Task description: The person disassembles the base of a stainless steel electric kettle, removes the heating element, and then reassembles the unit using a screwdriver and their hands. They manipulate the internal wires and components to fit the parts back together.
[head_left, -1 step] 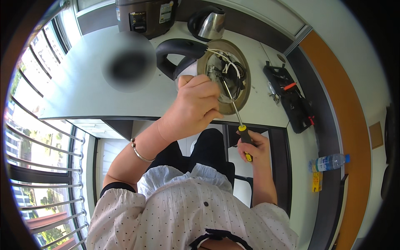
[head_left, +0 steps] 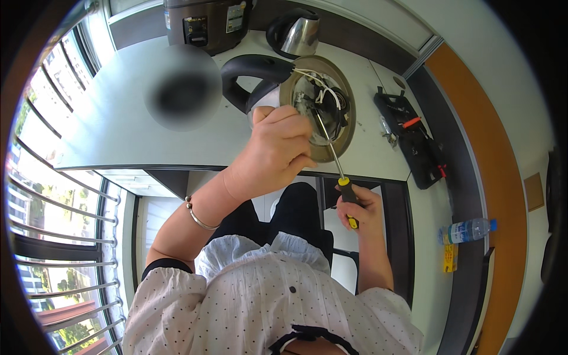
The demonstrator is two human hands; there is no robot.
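Observation:
An electric kettle (head_left: pixel 287 89) with a black handle lies on its side on the white desk, its opened underside facing right. White and black wires (head_left: pixel 324 92) show inside the base. My left hand (head_left: pixel 277 145) is closed against the kettle's lower side, with the fingers curled at the base rim; some fingertips are hidden. In my right hand (head_left: pixel 367 214) is a screwdriver (head_left: pixel 349 195) with a black and yellow handle. Its long shaft slants up and left into the open base, where the tip meets the dark parts; the exact contact point is too small to tell.
A black tool case (head_left: pixel 411 139) lies open on the right with an orange-red tool (head_left: pixel 411 122) in it. Behind the kettle stand a smaller steel kettle (head_left: pixel 302 38) and a brown cooker (head_left: pixel 207 26). A water bottle (head_left: pixel 468 231) lies at right. The desk's front edge (head_left: pixel 207 168) runs below my left forearm.

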